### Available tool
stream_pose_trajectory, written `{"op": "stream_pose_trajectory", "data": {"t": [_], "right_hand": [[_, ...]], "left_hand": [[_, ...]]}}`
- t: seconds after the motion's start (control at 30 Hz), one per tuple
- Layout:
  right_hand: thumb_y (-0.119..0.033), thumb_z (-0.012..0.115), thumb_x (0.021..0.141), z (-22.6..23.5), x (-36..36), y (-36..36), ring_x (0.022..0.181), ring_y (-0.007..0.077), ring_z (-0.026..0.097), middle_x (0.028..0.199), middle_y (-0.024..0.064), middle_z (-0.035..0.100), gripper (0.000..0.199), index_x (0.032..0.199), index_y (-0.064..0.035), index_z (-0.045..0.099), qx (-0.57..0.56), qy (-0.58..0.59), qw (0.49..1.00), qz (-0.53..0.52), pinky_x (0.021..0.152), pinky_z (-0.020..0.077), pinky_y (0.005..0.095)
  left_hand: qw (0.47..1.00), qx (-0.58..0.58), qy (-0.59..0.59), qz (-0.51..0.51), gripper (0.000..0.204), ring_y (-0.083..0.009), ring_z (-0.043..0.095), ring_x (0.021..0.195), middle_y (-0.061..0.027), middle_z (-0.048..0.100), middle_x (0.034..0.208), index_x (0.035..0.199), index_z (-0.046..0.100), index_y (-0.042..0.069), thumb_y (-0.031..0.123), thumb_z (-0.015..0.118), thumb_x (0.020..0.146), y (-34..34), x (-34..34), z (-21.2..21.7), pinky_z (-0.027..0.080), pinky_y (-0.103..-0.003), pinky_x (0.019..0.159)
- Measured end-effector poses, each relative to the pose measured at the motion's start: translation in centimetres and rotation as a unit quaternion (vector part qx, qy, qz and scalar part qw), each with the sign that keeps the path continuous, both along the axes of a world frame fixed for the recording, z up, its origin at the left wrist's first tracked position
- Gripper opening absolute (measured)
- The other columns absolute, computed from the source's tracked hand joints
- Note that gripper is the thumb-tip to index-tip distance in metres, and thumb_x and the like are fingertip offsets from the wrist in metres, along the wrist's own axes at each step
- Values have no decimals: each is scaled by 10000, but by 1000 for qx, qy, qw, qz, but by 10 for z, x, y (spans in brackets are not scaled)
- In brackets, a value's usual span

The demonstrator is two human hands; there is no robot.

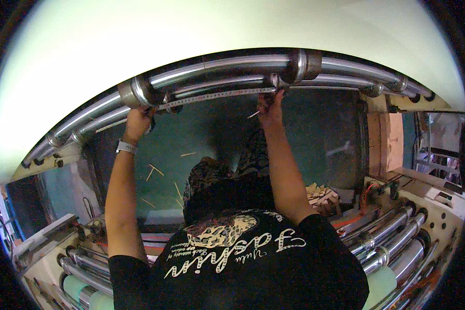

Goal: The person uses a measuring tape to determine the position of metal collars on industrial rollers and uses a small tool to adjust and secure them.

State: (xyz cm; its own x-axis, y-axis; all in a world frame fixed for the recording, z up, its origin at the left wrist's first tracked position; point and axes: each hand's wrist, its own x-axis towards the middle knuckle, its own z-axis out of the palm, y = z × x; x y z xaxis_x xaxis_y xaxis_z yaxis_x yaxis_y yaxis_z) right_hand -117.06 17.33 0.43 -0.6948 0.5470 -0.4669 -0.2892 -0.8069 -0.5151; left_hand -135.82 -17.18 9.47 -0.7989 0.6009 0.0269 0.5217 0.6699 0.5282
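Observation:
A tape measure (211, 96) is stretched nearly straight between my hands, running just below the steel shafts (219, 71). My left hand (138, 124) closes on its left end, beneath the left collar (134, 92). Its fingertips are partly dark and hard to make out. On the other side my right hand (271, 107) pinches the tape near the right collar (301, 65). A thin white stick (253, 114), looking like a cigarette, pokes out from the fingers of that hand. Whether the tape touches the lower shaft I cannot tell.
A large pale machine cover (232, 26) curves above the shafts. Thin wood strips (152, 170) lie scattered on the green floor (315, 139), and a pile of wood pieces (322, 197) sits right of my body. More steel rollers (392, 237) stand behind me on both sides.

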Motion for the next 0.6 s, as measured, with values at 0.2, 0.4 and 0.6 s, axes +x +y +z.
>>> {"op": "stream_pose_trajectory", "data": {"t": [0.2, 0.4, 0.6], "right_hand": [[-617, 417, 787, 14, -1, 0, 487, 71, 420, 677, 14, 525, 515, 920, -130, 519, -1, -69, 998, -9, 363, 268, 186], [-631, 419, 778, 2, 2, 10, 459, 51, 385, 662, 3, 520, 537, 934, -127, 519, 36, -30, 999, 15, 361, 248, 168], [-493, 517, 818, 24, 27, -2, 461, 67, 402, 664, -2, 501, 404, 920, -103, 511, 61, -103, 991, 56, 363, 275, 184]], "left_hand": [[999, -28, -25, -9, 185, -326, 597, 764, -168, 620, 828, 903, 614, 39, 179, 606, 781, 6, 7, 16, 455, -366, 627], [999, -10, -30, -2, 191, -317, 602, 773, -161, 624, 829, 896, 620, 39, 193, 604, 784, 10, 4, 11, 452, -371, 639], [999, -13, -35, -8, 200, -326, 596, 803, -157, 625, 861, 925, 621, 48, 189, 602, 784, 10, 8, 16, 456, -378, 665]]}}
